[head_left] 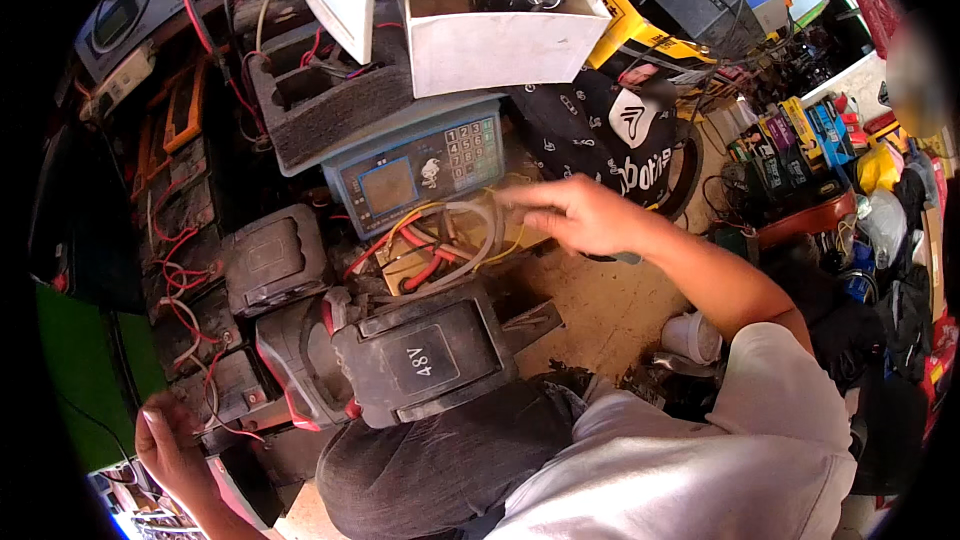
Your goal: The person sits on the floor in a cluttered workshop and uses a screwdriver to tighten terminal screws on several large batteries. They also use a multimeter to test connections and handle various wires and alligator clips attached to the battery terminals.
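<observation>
My right hand [580, 212] hovers at the right side of a blue-grey keypad device [350, 185] with a small screen. Its index finger points toward the keys and is a little blurred; no object shows in it. Below the device, thick red, grey and yellow cables [425, 250] loop together. My left hand [175, 460] is low on the left, beside a row of dark battery packs [225, 385] with thin red and white wires. Its fingertips are smeared, so what they touch is unclear. A large black battery pack [425, 355] lies in front of my lap.
An opened white box [500, 52] with a black round item stands behind the device. Left of it sits a dark foam block [320, 95] with wires. A smaller black pack [275, 255] lies left. A white cup [692, 337] stands on the floor; stacked boxes [790, 145] fill the right.
</observation>
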Available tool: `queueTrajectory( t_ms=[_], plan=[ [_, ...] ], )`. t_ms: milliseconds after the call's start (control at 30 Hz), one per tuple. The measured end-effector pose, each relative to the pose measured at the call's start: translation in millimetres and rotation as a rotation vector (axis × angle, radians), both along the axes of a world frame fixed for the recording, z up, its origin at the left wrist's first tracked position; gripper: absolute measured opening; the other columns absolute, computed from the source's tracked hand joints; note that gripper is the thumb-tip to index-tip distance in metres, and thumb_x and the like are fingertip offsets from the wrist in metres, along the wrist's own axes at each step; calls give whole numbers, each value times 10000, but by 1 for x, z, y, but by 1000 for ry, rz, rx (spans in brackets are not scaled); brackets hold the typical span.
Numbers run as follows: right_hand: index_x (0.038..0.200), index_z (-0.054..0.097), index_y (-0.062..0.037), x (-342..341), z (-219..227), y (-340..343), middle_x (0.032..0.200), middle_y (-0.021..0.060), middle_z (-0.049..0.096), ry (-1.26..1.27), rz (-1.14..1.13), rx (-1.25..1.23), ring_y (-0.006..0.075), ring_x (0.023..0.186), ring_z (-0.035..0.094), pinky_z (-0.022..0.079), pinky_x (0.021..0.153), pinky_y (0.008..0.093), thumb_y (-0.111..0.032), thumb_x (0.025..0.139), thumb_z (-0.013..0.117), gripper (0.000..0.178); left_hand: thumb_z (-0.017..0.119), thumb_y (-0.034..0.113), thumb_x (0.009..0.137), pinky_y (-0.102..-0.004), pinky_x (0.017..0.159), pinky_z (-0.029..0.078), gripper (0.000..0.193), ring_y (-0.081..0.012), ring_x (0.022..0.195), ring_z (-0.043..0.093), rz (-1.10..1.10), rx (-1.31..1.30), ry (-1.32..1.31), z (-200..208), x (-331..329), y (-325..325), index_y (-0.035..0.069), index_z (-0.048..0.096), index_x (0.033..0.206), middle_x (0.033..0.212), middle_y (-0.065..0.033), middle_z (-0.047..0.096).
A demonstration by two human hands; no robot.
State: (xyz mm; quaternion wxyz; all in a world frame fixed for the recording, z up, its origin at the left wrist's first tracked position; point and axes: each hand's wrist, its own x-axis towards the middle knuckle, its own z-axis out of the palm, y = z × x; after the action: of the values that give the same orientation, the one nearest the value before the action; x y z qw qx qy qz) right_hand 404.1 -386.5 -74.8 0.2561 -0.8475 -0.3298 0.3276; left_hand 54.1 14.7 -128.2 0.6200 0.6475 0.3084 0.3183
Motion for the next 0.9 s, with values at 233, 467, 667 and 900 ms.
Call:
queueTrajectory(
  t_ms=[233, 467, 667, 900],
  plan=[
    [1323, 544, -107, 8, -53, -21, 1163, 222, 629, -313, 298, 247, 398, 1061, 612, 511, 866, 434, -34, 899, 575, 431, 716, 310, 853, -254, 642, 390, 359, -118, 700, 497, -392, 399, 409, 19, -33, -10, -22, 579, 842, 762, -21, 552],
    [1357, 525, -79, 21, 47, -7, 941, 64, 658, -220, 125, 265, 108, 731, 606, 511, 646, 258, -72, 954, 533, 404, 741, 329, 823, -259, 682, 414, 384, -130, 740, 533, -374, 310, 426, 27, -39, -18, -29, 608, 862, 814, -49, 588],
    [1389, 498, -88, -8, 132, 54, 654, -42, 512, -227, 164, 408, 16, 483, 443, 376, 405, 186, -98, 980, 513, 409, 733, 262, 788, -259, 625, 402, 324, -131, 706, 534, -391, 326, 284, 57, -20, -40, -39, 616, 821, 767, -51, 570],
    [1378, 511, -94, -40, 143, 152, 717, -40, 524, -204, 275, 531, 18, 508, 442, 368, 433, 186, -114, 974, 535, 406, 687, 119, 751, -265, 688, 455, 202, -135, 742, 587, -390, 378, 268, 76, -27, -57, -46, 642, 859, 782, -57, 611]
  ],
)
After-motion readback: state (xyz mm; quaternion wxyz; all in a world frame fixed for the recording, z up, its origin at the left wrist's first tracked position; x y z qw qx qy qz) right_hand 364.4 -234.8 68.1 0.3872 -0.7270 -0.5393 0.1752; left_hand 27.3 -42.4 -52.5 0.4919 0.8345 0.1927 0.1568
